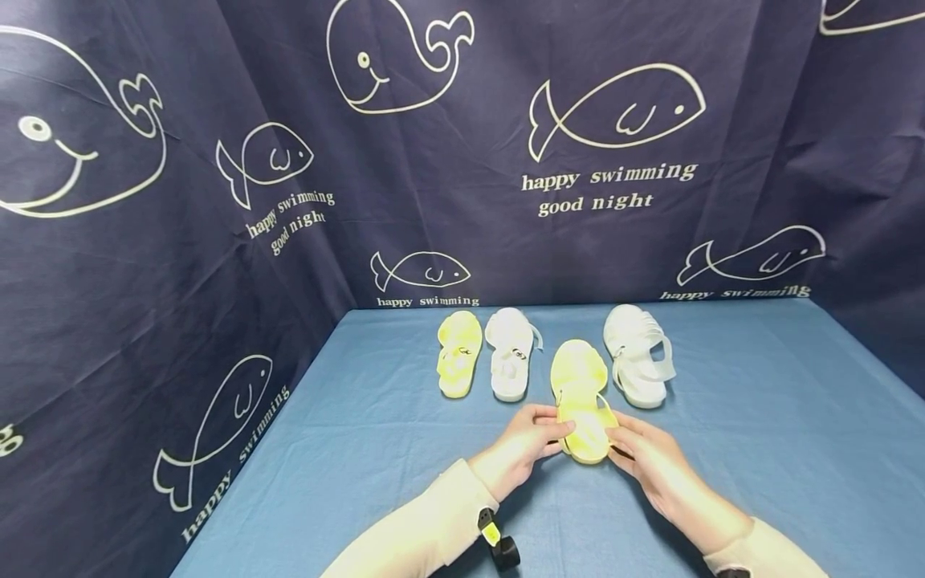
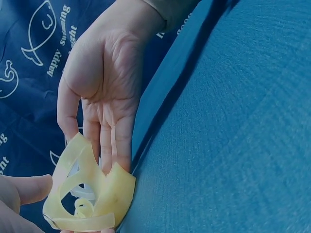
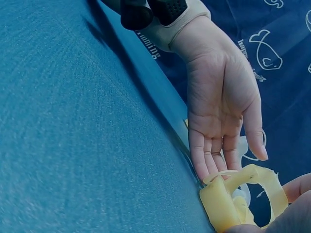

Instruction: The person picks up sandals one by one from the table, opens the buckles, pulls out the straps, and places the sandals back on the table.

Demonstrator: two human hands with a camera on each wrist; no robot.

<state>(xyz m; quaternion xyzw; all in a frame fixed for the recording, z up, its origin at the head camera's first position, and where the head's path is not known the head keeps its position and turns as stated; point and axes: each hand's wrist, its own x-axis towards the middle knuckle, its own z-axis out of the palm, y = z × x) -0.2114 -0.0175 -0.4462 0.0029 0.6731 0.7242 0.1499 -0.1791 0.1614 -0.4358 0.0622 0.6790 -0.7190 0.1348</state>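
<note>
Both hands are at a yellow sandal [image 1: 578,373] near the middle of the blue table, its heel end toward the person. My left hand [image 1: 522,445] pinches the heel's left side, the thumb lying over the footbed. On the other side, my right hand [image 1: 654,461] holds the heel edge and strap between thumb and fingers. In the left wrist view, the left palm [image 2: 107,87] faces the camera and the fingers reach behind the sandal's straps [image 2: 121,189]. The right wrist view shows the right fingers meeting the yellow heel [image 3: 218,206].
Behind and left stand another yellow sandal [image 1: 457,353] and a white sandal [image 1: 510,353], side by side. A second white sandal [image 1: 636,353], its heel strap out to the right, lies just beyond the right hand. Dark fabric [image 1: 499,249] with fish drawings hangs behind the table [image 1: 780,425].
</note>
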